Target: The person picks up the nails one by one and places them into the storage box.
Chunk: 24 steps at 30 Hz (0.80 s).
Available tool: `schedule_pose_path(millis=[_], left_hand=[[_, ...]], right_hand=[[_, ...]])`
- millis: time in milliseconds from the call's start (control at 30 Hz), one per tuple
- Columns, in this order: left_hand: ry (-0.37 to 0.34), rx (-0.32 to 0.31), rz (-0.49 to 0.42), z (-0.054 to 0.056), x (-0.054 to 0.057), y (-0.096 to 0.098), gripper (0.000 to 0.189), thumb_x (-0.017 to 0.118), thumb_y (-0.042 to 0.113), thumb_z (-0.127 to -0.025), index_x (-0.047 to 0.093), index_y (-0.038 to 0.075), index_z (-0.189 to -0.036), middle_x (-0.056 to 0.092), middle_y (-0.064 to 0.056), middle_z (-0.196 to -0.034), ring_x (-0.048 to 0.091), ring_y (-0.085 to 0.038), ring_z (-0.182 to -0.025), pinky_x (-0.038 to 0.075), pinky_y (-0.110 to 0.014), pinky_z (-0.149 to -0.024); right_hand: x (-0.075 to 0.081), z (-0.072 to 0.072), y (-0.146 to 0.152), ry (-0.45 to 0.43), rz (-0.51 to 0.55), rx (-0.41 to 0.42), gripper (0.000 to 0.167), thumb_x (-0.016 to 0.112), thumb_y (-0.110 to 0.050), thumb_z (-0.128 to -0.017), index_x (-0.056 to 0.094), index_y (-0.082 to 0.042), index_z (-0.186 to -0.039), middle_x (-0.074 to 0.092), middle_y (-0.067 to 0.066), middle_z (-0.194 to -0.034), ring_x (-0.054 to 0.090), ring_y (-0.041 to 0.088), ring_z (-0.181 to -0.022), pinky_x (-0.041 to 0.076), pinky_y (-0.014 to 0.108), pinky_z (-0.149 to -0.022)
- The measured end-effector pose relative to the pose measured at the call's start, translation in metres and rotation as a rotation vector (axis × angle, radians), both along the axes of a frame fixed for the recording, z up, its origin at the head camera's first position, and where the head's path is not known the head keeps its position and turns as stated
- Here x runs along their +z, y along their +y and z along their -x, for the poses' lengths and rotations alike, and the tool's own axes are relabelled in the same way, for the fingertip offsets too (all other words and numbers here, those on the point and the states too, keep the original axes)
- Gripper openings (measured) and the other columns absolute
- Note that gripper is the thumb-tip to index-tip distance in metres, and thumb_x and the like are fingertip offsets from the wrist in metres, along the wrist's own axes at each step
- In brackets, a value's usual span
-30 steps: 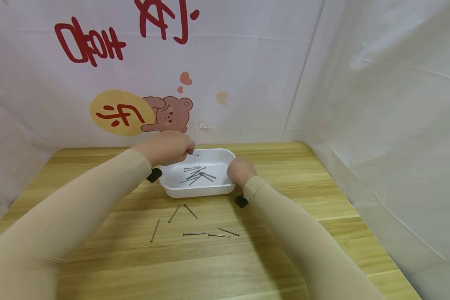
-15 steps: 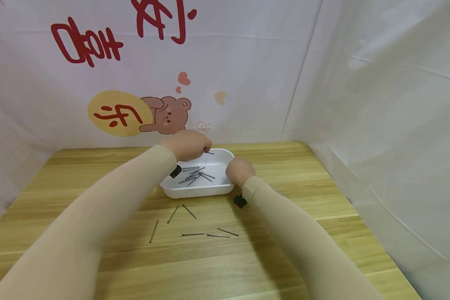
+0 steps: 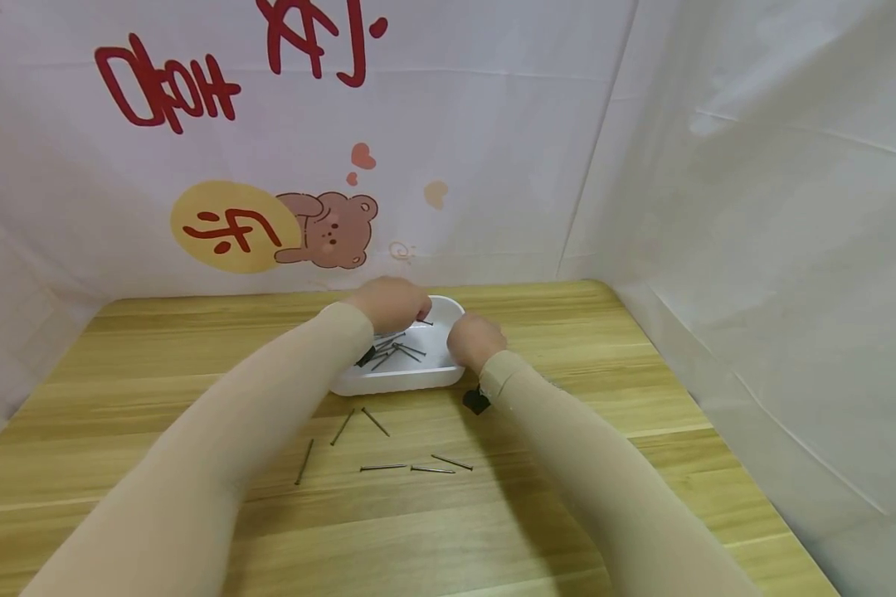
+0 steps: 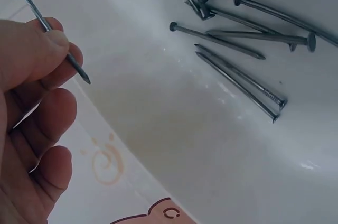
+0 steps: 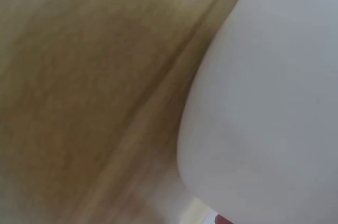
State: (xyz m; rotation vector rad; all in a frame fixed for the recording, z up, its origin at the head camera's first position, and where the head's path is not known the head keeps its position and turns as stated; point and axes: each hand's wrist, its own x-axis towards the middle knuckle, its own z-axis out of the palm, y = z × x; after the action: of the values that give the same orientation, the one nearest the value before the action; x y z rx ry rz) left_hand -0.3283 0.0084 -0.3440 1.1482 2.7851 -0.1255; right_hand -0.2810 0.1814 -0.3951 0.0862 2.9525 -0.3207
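A white cloth (image 3: pixel 478 149) hung behind and beside the wooden table (image 3: pixel 343 539), printed with red characters (image 3: pixel 224 228) and a pink bear (image 3: pixel 338 232). Two arms in beige sleeves (image 3: pixel 582 448) reached in across the table's near edge. Close to its far edge, about midway along, sat a white tray (image 3: pixel 403 383), longer than deep, with rounded corners; the right wrist view showed its smooth outer wall close up against the wood.

The left hand (image 3: pixel 392 304) was over the tray's interior, toward the far rim, pinching a single nail (image 4: pixel 78 67) between thumb and fingertips, the other fingers loosely bent. The right hand (image 3: pixel 478 341) gripped the tray at its right end, fingers curled over the rim. A small black piece (image 3: pixel 476 402) showed below the right wrist.

Inside the tray, a loose heap of nails (image 4: pixel 264 36) lay crossed over one another on the floor, with two lying almost parallel at one side. Between the tray and the table's near edge lay six loose nails (image 3: pixel 382 467): three slanting toward the left edge, and three lower and farther right, nearly level. The pinched nail was tilted, its flat head at one end and its point at the other, apart from the heap.
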Motion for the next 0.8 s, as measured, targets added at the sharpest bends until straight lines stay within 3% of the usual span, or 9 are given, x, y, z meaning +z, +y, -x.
schedule_pose_path(millis=[233,567,800], left_hand=[[0.025,-0.038,0.066,0.005,-0.009,0.003,0.022,0.057,0.005,-0.1,0.074,0.016,-0.107,0.071,0.0,-0.093,0.064,-0.022,-0.087,0.055,-0.041,-0.086],[-0.004,-0.01,0.105,0.013,-0.022,0.0,0.014,0.061,0.011,-0.098,0.071,0.02,-0.095,0.071,0.0,-0.093,0.064,-0.022,-0.084,0.056,-0.042,-0.079],[-0.031,0.015,0.106,0.013,-0.027,0.003,0.012,0.062,0.013,-0.096,0.07,0.019,-0.089,0.069,-0.001,-0.089,0.06,-0.023,-0.081,0.054,-0.042,-0.077]], right_hand=[[0.0,0.001,0.0,0.008,-0.022,0.02,0.02,0.052,-0.009,-0.096,0.067,0.001,-0.106,0.07,0.013,-0.108,0.065,0.027,-0.088,0.058,0.043,-0.082],[-0.001,0.002,-0.001,-0.008,0.014,-0.028,0.02,0.051,-0.012,-0.098,0.065,-0.001,-0.108,0.07,0.012,-0.106,0.064,0.027,-0.087,0.058,0.042,-0.076],[-0.003,0.004,-0.002,-0.015,0.014,-0.045,0.023,0.051,-0.013,-0.1,0.063,0.0,-0.113,0.07,0.012,-0.108,0.064,0.028,-0.091,0.059,0.044,-0.081]])
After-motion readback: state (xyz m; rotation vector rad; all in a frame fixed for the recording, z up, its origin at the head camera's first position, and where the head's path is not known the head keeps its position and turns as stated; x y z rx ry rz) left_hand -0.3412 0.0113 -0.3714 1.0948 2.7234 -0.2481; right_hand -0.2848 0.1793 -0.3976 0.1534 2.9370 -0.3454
